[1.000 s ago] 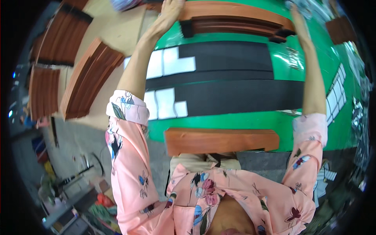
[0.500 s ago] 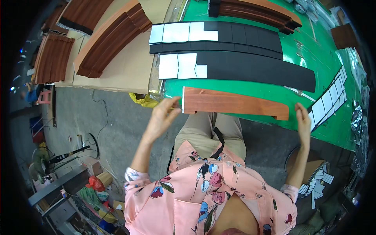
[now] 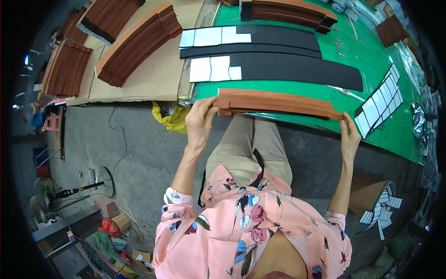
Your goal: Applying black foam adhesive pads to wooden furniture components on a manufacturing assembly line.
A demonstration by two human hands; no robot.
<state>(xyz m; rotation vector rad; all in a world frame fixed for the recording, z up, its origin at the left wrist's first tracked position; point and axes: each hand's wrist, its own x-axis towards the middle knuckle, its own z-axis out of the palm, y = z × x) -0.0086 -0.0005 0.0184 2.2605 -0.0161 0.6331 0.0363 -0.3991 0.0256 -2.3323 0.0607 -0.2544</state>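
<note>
A curved reddish-brown wooden moulding (image 3: pixel 274 101) lies along the near edge of the green tabletop (image 3: pixel 395 142), tipped so that its stepped profile faces me. My left hand (image 3: pixel 200 122) is closed on its left end, fingers over the end face. At the tapered right end, my right hand (image 3: pixel 349 136) pinches the tip between thumb and fingers. Just beyond the moulding lie black curved foam strips (image 3: pixel 302 70), their left parts covered with white backing pieces (image 3: pixel 210 69).
More curved wooden mouldings (image 3: pixel 139 44) rest on cardboard (image 3: pixel 153 76) at the left, and another moulding (image 3: pixel 288 15) sits at the far side. A sheet of white strips (image 3: pixel 381 101) is on the right. Below it, a round bin (image 3: pixel 364 188) holds white scraps. A yellow bag (image 3: pixel 169 118) hangs at the table corner.
Both hands have come to the moulding's ends and taken hold. The moulding has tipped from its flat face showing to its stepped side showing. The whole view has shifted slightly.
</note>
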